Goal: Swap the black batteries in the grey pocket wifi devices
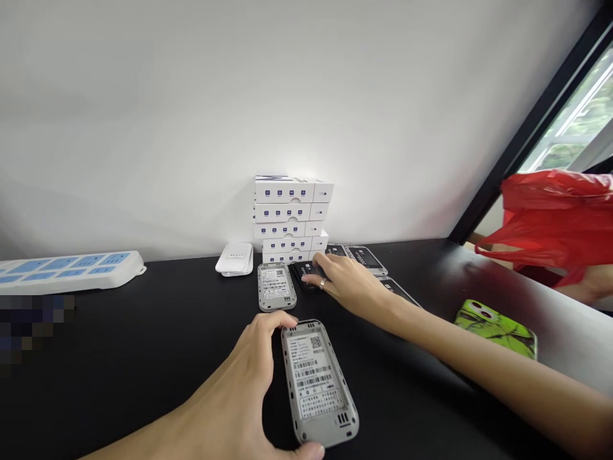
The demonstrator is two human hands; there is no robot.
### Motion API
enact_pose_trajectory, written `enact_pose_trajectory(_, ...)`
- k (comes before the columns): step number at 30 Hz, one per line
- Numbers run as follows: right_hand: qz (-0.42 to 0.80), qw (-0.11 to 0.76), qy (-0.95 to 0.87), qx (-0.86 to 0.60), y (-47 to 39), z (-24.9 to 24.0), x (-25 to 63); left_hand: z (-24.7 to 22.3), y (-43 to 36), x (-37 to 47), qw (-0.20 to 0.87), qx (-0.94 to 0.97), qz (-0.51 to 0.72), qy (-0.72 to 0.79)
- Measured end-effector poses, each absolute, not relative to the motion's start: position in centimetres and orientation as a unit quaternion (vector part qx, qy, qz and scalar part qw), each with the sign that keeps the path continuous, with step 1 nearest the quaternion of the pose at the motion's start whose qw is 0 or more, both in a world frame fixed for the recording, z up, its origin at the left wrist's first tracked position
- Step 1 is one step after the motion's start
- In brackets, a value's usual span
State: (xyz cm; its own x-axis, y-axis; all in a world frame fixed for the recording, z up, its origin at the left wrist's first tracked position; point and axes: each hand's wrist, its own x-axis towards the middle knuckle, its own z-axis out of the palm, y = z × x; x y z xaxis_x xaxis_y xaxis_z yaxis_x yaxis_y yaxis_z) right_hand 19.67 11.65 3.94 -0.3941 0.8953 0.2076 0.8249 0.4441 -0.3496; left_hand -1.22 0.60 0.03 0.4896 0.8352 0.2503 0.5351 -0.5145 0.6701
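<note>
One dark tabletop (167,364) carries everything that I can see at risk, and its smooth surface looks as though it would let a light part skid under an uneven push. A stack of five white boxes (282,214) rises against the wall, its layers not quite flush; the right hand (345,281) works close to its foot, so a careless knuckle could knock the lower boxes askew and bring the upper ones down. Nearest the person lies the near casing (318,377), its labelled cavity facing up and bare, with the left hand (244,377) spanning it end to end, fingers on the far corner and thumb at the near edge. That hold seems to bear on the ends alone, so pressure on one side might make the casing twist or slip away. Beyond it, the second casing (278,287) sits just beside the black battery (301,268), and a sideways sweep could shove it off. Smallest is the battery itself, beside the foot of the stack: the right fingers are touching it, but I cannot tell whether they have closed firmly, and a shallow pinch on so flat a block could let it drop.
</note>
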Motion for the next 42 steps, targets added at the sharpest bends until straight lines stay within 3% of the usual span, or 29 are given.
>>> enact_pose_trajectory(2,0.110,0.154,-0.836,-0.515,9.9,4.5,19.6,-0.2,0.7,-1.3,0.216,0.841,0.318,0.380)
enact_pose_trajectory(6,0.271,0.049,-0.839,-0.469,6.7,5.1,19.9,-0.5,0.8,-1.3,0.150,0.842,0.374,0.358)
enact_pose_trajectory(8,0.303,0.057,-0.835,-0.456,6.4,5.5,19.9,-0.4,0.8,-1.2,0.128,0.836,0.385,0.369)
enact_pose_trajectory(13,0.225,0.113,-0.846,-0.470,10.0,6.6,18.7,0.1,0.7,-1.0,0.016,0.862,0.376,0.340)
enact_pose_trajectory(18,0.233,0.087,-0.848,-0.468,14.3,6.8,16.3,0.5,0.3,-1.1,0.091,0.895,0.291,0.325)
enact_pose_trajectory(24,0.212,0.065,-0.844,-0.489,14.3,6.2,15.2,0.6,0.2,-1.2,0.104,0.890,0.283,0.342)
enact_pose_trajectory(30,0.146,0.068,-0.844,-0.511,11.9,9.1,22.6,0.9,0.3,-1.1,0.083,0.899,0.271,0.335)
enact_pose_trajectory(32,0.116,-0.001,-0.838,-0.534,11.2,10.0,26.5,0.9,0.3,-1.0,0.078,0.899,0.270,0.335)
enact_pose_trajectory(36,0.177,-0.064,-0.787,-0.587,9.7,9.3,31.9,0.7,0.3,-0.9,0.079,0.893,0.273,0.349)
enact_pose_trajectory(42,0.266,-0.025,-0.790,-0.552,8.2,7.6,32.3,0.8,0.1,-0.8,0.077,0.883,0.279,0.369)
